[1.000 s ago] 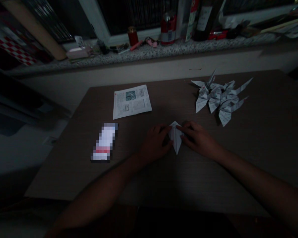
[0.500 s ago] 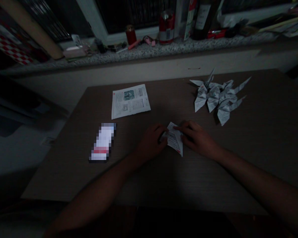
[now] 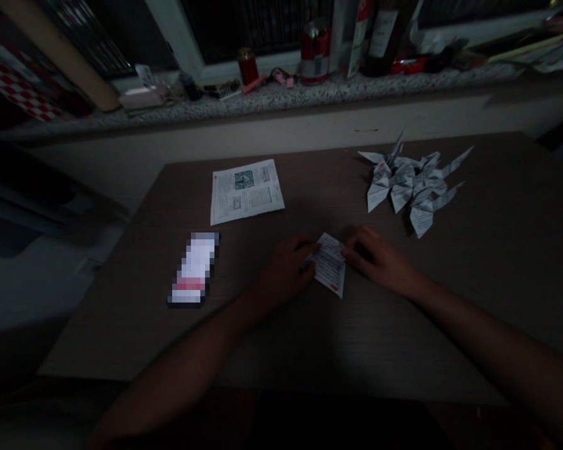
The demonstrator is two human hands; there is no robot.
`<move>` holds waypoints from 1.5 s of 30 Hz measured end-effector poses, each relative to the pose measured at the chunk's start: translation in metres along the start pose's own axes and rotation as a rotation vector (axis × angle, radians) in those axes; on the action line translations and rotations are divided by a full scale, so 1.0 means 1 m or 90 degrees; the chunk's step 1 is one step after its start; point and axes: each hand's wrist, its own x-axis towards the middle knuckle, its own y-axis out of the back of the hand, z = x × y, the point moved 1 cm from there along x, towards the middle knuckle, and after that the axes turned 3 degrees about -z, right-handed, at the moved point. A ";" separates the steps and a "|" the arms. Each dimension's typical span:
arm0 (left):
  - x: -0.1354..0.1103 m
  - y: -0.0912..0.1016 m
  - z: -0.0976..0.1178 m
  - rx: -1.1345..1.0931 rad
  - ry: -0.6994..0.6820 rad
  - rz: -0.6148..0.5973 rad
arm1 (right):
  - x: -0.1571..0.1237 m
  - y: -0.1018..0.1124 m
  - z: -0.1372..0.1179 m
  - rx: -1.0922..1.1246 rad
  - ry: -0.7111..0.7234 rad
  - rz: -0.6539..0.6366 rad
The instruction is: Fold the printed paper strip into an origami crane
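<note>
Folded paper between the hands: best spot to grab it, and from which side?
Probably pinch the folded paper at its near tip, coming from the near side: that pointed corner is uncovered, while the left hand and right hand occupy its left and right edges.

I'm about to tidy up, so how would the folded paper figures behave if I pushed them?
The folded paper figures are probably light, being printed paper. Their long, thin points would likely bend if caught. As they sit bunched, pushing one might shift its neighbours too.
</note>
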 end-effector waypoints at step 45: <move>-0.006 0.006 0.007 -0.082 -0.124 -0.087 | -0.012 0.010 0.004 0.025 0.147 -0.160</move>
